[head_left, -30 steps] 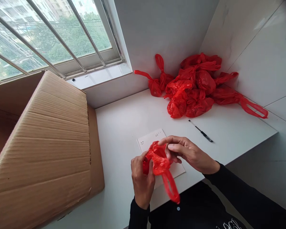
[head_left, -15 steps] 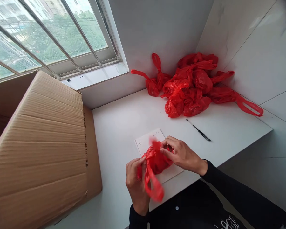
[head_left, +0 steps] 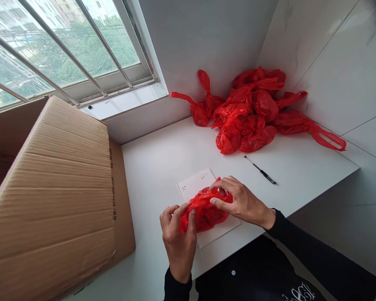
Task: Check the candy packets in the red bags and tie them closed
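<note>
A red plastic bag lies on a white sheet of paper near the table's front edge, its mouth gathered in a long fold between my hands. My left hand grips the left end of the bag between thumb and fingers. At the other end, my right hand pinches the bag's upper edge with its fingers curled. What the bag holds is hidden. Small handwriting shows at the top of the paper, too small to read.
Several knotted red plastic bags are heaped against the back wall. A black pen lies on the white table to the right of the paper. An open cardboard box stands on the left, below a barred window.
The loop that hung over the front of the bag is no longer seen there. The bag's top is now stretched sideways between both hands. My left hand has shifted slightly left.
</note>
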`<state>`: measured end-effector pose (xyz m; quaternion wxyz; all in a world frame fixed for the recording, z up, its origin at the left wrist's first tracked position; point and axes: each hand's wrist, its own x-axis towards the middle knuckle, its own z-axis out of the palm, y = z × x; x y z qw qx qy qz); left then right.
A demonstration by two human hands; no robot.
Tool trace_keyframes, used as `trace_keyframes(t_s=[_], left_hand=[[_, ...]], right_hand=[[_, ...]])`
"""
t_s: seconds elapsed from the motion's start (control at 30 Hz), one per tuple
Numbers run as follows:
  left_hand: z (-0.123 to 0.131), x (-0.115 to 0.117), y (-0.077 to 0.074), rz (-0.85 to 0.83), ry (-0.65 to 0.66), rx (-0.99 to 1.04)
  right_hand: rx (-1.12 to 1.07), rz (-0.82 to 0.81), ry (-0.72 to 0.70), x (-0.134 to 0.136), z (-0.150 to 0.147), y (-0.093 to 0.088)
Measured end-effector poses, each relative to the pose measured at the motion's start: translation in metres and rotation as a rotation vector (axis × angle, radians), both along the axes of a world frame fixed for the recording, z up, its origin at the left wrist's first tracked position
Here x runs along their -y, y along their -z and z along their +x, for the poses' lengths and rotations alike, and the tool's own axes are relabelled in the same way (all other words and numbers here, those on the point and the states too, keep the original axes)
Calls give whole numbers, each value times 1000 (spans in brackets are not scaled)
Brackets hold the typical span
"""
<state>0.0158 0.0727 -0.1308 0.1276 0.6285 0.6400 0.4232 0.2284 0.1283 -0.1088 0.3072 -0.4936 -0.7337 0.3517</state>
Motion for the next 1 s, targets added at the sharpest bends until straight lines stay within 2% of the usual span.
trace_keyframes(t_s=[0.1, 0.23, 0.33, 0.43, 0.53, 0.67, 0.8, 0.87, 0.93, 0.97, 1.0], left_hand=[[-6, 1, 2, -14, -97, 102], [-20, 3, 2, -113, -379, 411], [-23, 2, -2, -118, -472, 625], [-21, 0, -8, -97, -467, 693], [-18, -1, -14, -112, -394, 646], [-17, 2, -20, -188, -311, 467], [-14, 5, -30, -193, -353, 465], [-9, 8, -37, -98, -375, 449], [-1, 12, -44, 167, -380, 342], [4, 15, -47, 320, -355, 260], [9, 17, -50, 437, -276, 159]], right_hand=[[-29, -8, 5, 0, 4, 0], [-124, -85, 226, -1, 20, 3], [-196, -183, 324, 0, 29, 8], [-286, -223, 350, 1, 30, 11], [-354, -220, 310, 3, 27, 8], [-338, -251, 269, 8, 23, -6], [-337, -270, 194, 15, 24, -21], [-336, -257, 189, 18, 25, -26], [-320, -237, 193, 21, 25, -30], [-315, -227, 186, 22, 25, -32], [-314, -218, 172, 22, 24, -33]])
